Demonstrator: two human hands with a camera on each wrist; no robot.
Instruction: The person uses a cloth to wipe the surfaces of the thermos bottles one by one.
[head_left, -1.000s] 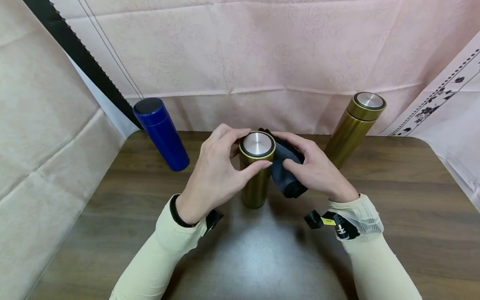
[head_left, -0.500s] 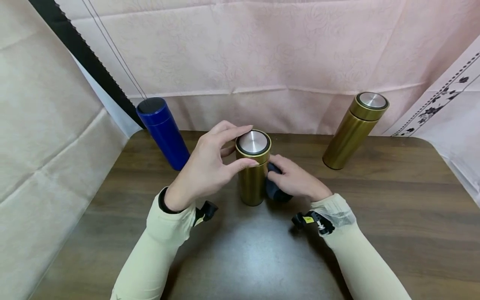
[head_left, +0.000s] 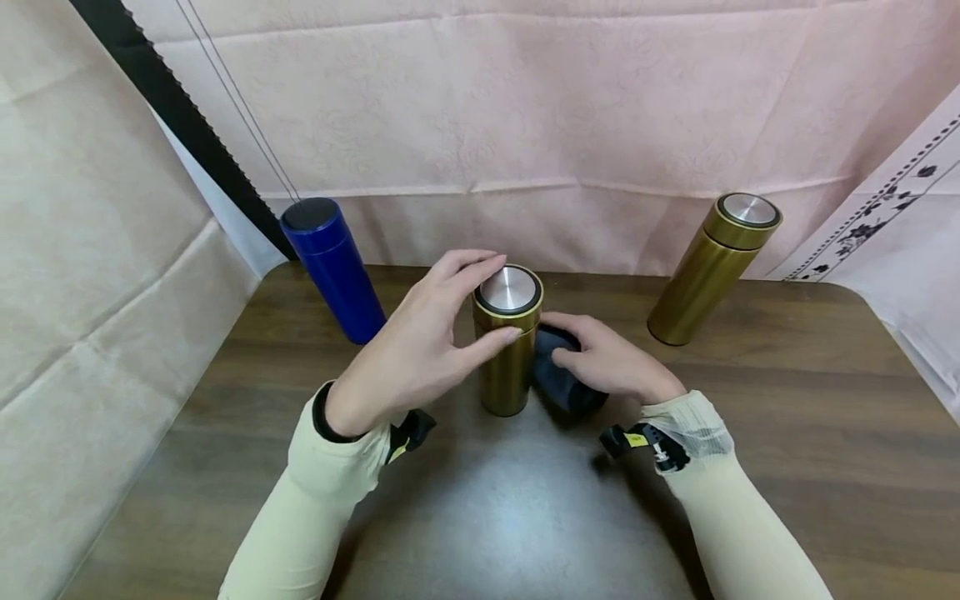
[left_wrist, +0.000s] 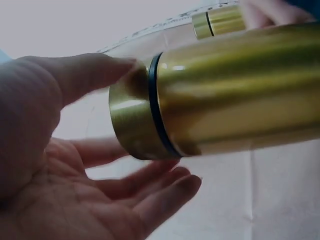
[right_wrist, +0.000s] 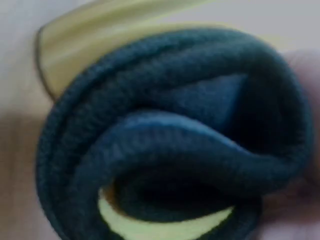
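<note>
A gold thermos bottle (head_left: 504,375) with a brushed silver disc on its lid stands upright on the table in the head view. My left hand (head_left: 416,346) holds it around the lid, the thumb on the near side and the fingers on the far side. The left wrist view shows the thumb lying on the lid (left_wrist: 132,120), just above a dark ring. At the bottle's right side, my right hand (head_left: 611,358) grips a folded dark blue-grey cloth (head_left: 566,379). Rolled layers of this cloth (right_wrist: 175,140) fill much of the right wrist view.
A blue thermos bottle (head_left: 333,275) stands at the back left. Another gold thermos bottle (head_left: 697,283) is upright at the back right. Behind the wooden table (head_left: 495,517) hangs a pale pink patterned cloth (head_left: 525,108).
My right hand has brought the cloth lower along the bottle's right side, then shifted slightly right. My left hand stays at the lid, and the bottle has barely moved.
</note>
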